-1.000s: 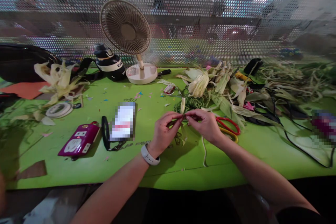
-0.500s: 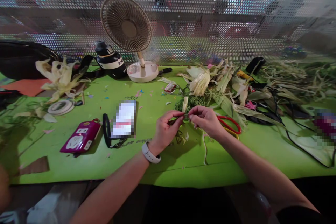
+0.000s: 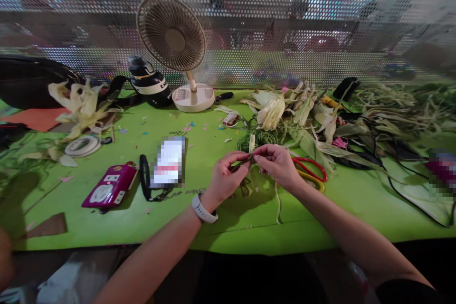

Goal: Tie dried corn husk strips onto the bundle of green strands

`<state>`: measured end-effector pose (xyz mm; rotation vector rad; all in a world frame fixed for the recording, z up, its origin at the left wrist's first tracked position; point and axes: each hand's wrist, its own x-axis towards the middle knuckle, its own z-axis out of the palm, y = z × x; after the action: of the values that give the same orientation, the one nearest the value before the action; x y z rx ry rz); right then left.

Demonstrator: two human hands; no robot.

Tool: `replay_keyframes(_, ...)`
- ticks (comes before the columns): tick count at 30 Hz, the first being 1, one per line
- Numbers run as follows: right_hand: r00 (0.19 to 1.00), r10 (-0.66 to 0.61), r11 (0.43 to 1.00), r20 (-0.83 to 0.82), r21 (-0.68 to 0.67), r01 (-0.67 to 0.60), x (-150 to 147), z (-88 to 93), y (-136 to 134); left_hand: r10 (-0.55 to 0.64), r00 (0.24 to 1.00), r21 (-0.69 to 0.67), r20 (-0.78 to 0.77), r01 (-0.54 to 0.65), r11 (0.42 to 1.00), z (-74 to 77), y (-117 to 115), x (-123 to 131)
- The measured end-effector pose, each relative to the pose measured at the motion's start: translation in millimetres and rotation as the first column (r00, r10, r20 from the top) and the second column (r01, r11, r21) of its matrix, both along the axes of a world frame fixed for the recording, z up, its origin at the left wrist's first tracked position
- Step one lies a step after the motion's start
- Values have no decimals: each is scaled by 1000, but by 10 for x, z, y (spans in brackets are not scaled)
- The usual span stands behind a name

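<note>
My left hand (image 3: pixel 230 173), with a white band on its wrist, pinches the base of a small pale corn-husk bud (image 3: pixel 252 143) that points upward. From the other side my right hand (image 3: pixel 276 162) has thumb and fingertips closed at the same spot. Whatever thin piece lies between the fingertips is partly hidden. Behind the hands lies a heap of green strands (image 3: pixel 254 137), with a larger husk flower (image 3: pixel 271 113) above it. Scissors with red and yellow handles (image 3: pixel 315 167) rest beside my right wrist. A thin husk strip (image 3: pixel 278 204) lies below that hand.
A fan (image 3: pixel 194 97) and a dark bottle (image 3: pixel 151 88) stand at the back. A phone (image 3: pixel 167 161) and a purple power strip (image 3: pixel 110 185) lie left of my hands. Husks and green leaves (image 3: pixel 388 114) pile up at right, with a black cable (image 3: pixel 409 199) in front.
My hands have come closer together, the right fingertips now meeting the left at the bud's base. The bud has shifted very slightly down; the things on the table have stayed put.
</note>
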<state>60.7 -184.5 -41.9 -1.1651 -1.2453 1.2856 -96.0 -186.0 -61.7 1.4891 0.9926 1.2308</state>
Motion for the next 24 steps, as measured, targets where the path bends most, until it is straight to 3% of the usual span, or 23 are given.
replay_keyframes(8, 999, -3, 1000, 35, 30, 2, -26, -2, -24, 28, 999, 47, 22, -29, 998, 12, 39, -2)
replay_keyframes(14, 985, -43, 985, 170, 170, 14, 122, 89, 10, 90, 990, -90, 109, -80, 993, 17, 51, 12)
replay_keyframes(19, 883, 10, 947, 470, 280, -159, 189, 88, 40, 79, 987, -128, 137, -61, 990, 39, 45, 5)
replay_keyframes(24, 864, 81, 932, 497, 269, -242, 167, 24, 66, 76, 989, -136, 130, -58, 989, 47, 35, -9)
